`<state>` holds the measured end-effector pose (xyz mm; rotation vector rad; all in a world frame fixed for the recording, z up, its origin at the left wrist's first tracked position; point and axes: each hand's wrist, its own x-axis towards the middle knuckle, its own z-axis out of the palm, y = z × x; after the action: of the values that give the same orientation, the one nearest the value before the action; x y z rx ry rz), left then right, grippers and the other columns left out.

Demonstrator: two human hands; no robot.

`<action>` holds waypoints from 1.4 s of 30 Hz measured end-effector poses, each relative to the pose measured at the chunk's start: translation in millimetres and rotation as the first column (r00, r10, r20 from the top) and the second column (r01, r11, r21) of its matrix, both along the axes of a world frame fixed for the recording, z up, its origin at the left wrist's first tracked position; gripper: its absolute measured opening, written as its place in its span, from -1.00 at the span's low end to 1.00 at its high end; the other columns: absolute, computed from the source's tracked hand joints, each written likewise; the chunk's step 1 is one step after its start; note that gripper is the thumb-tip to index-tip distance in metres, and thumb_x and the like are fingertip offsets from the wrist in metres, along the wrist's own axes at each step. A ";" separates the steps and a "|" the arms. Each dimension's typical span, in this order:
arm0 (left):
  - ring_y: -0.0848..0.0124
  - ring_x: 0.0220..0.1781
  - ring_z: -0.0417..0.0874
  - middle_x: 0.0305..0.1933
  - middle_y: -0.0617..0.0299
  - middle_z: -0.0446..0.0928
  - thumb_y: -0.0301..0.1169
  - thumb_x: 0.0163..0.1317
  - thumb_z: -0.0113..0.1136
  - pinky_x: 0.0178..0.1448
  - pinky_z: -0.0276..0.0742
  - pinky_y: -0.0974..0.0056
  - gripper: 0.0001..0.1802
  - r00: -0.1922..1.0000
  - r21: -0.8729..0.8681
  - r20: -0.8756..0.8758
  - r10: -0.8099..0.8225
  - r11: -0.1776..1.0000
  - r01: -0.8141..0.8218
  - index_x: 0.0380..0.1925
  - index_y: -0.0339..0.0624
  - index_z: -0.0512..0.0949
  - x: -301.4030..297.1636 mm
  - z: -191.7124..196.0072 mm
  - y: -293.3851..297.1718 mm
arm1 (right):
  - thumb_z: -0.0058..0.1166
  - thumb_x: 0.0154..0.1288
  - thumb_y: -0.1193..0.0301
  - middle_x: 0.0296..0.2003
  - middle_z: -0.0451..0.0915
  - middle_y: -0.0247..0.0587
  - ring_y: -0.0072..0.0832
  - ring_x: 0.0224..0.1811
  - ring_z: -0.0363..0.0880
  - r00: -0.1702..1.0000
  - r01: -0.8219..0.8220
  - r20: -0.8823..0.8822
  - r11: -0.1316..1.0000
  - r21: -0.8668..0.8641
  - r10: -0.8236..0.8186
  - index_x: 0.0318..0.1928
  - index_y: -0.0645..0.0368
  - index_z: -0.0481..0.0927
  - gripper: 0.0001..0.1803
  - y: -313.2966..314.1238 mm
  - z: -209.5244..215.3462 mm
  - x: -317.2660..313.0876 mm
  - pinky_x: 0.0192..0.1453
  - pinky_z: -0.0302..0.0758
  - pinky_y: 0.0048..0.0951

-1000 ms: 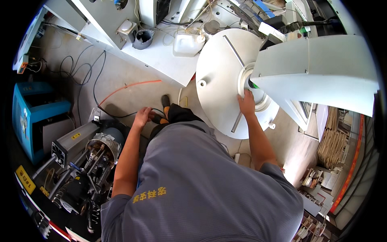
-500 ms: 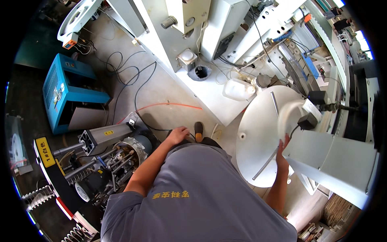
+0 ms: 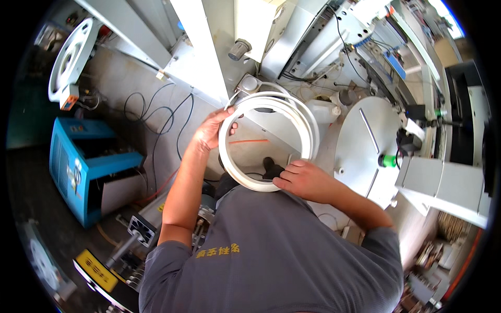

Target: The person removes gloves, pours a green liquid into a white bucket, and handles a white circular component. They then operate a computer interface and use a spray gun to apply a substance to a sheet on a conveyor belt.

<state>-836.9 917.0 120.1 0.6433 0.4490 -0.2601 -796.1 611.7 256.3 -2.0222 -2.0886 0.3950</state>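
Observation:
A coil of white strip [image 3: 225,151] is held up in front of my body, its round middle open. My left hand [image 3: 211,129] grips its upper left side, fingers curled over the rim to the inside. On the lower right, my right hand [image 3: 302,180] closes on the coil near the loose end turns. One or two turns stand apart from the main ring at the upper right. To the right is a large pale disc [image 3: 349,141] with slots and a green-capped hub [image 3: 386,160].
A blue machine housing [image 3: 78,172] stands on the left, with dark cables [image 3: 162,120] looped on the floor beside it. Ahead rises a white machine frame [image 3: 203,57]. A translucent plastic jug [image 3: 321,110] sits at its base. Machinery with a yellow label [image 3: 96,270] is at lower left.
The white coil has come off the disc on the right to in front of my body. My left hand has risen from my side to grip it; the green-capped hub now shows.

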 end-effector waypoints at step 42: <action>-0.11 0.35 0.41 0.32 -0.27 0.38 -0.12 0.19 0.30 0.44 0.27 0.06 -0.22 0.304 0.957 -0.170 -0.937 -0.230 -0.177 0.32 -0.31 0.31 180.3 -38.4 -444.3 | 0.06 0.35 0.05 0.10 0.47 0.18 0.03 0.08 0.55 -0.647 0.759 -0.316 -0.626 -0.180 -0.694 0.21 0.25 0.46 -0.40 -388.5 -197.0 -76.4 0.19 0.49 -0.08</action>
<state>-656.6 472.7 81.8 2.4389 -0.8970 -0.4422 -872.5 223.2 59.3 -2.2896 0.8506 -0.0326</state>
